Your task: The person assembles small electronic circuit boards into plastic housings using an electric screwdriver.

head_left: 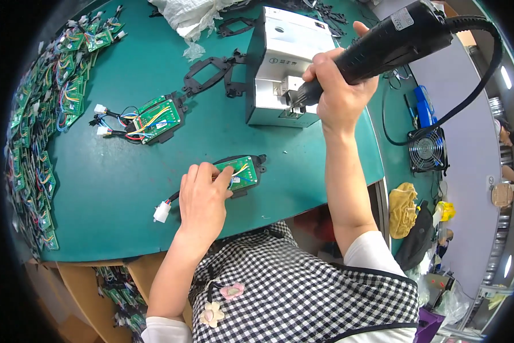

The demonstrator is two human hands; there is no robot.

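My right hand [348, 86] is wrapped round a black electric screwdriver [391, 43]. The screwdriver's tip end meets the front outlet of a silver metal box [294, 40], probably a screw feeder; the bit itself is hard to make out. Lower on the table, my left hand [204, 197] bends its fingers over a green circuit board [245, 173] seated in a black plastic frame, covering its left part. From under that hand a wire lead comes out, ending in a white connector [162, 211]. Another framed circuit board [164, 119] with coloured wires lies farther left, touching nothing of mine.
Many wired circuit boards [34, 148] are heaped along the table's left edge. Empty black frames [206, 76] and a plastic bag [191, 17] lie at the back. The screwdriver's cable [485, 80] loops down on the right, near a small fan [428, 150] and a yellow cloth [403, 210].
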